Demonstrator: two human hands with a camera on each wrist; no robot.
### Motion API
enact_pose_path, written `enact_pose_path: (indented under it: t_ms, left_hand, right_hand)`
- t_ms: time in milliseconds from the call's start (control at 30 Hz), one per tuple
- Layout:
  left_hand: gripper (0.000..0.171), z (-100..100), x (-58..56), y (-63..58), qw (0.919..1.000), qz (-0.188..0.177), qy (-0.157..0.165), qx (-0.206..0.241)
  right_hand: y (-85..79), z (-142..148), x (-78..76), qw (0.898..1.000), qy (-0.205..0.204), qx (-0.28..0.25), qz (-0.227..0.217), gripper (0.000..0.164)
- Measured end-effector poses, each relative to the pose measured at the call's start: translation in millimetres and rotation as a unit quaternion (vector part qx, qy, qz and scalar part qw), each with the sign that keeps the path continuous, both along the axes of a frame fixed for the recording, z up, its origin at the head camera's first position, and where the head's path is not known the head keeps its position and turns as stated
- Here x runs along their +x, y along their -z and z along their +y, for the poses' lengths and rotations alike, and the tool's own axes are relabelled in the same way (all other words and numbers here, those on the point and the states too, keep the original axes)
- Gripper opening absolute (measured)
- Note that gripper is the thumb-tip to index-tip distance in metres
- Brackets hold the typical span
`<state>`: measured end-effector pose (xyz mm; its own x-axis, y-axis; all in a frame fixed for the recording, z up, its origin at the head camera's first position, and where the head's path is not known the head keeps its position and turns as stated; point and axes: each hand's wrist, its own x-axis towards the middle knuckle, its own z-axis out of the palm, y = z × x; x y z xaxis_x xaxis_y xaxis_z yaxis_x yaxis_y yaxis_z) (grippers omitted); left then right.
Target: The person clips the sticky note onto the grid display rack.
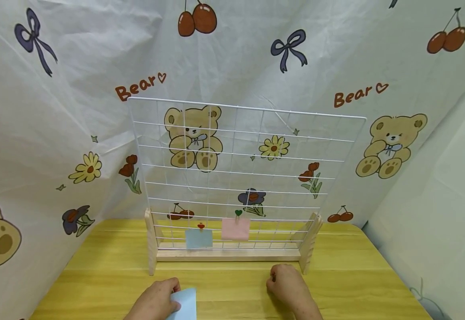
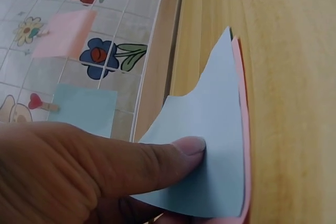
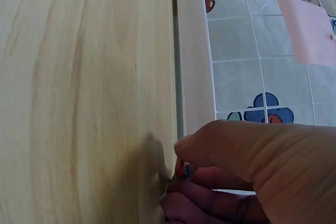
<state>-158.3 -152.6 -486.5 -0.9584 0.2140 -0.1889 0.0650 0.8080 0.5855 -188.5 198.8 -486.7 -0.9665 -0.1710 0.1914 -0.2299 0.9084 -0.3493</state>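
Observation:
My left hand (image 1: 154,300) pinches light blue paper (image 2: 218,108), with its thumb flat on the top sheet. A pink sheet (image 2: 242,87) shows along the blue paper's edge, under it. At the right, in front of the rack, my right hand (image 1: 290,286) pinches a small clothespin (image 3: 182,169). Only a red bit and what looks like its metal spring show between the fingers. Ahead stands a white wire grid (image 1: 236,193) in a wooden base (image 1: 228,255). On it hang a blue note (image 1: 199,239) under a red heart clip (image 1: 201,226) and a pink note (image 1: 235,229) under a green heart clip (image 1: 238,213).
The yellow wood-grain table (image 1: 108,266) runs under the rack and both hands. Behind and at the sides hangs a white cloth (image 1: 240,84) printed with bears, bows, cherries and flowers. A thin cord (image 1: 426,295) lies at the lower right.

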Motion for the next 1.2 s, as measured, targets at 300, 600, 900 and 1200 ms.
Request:
enact_pose_path:
  t_ms: [300, 600, 900, 1200]
  left_hand:
    - [0.019, -5, -1.5, -2.9, 0.9999, -0.011, -0.001, 0.008]
    - [0.02, -9, -0.8, -9.4, 0.9989, -0.03, -0.013, 0.035]
    - [0.02, -12, -1.6, -11.3, 0.9979, -0.028, -0.002, 0.059]
    - [0.026, -12, -2.0, -15.5, 0.996, -0.014, -0.02, 0.086]
  right_hand:
    - [0.6, 1, 1.2, 1.0, -0.007, -0.007, 0.011, 0.026]
    - [0.2, 1, 1.1, 1.0, -0.002, -0.013, -0.004, 0.029]
    - [0.7, 0, 1.4, 1.0, -0.002, -0.019, 0.008, 0.04]
    - [1.8, 0, 1.5, 1.0, 0.001, -0.017, 0.018, 0.043]
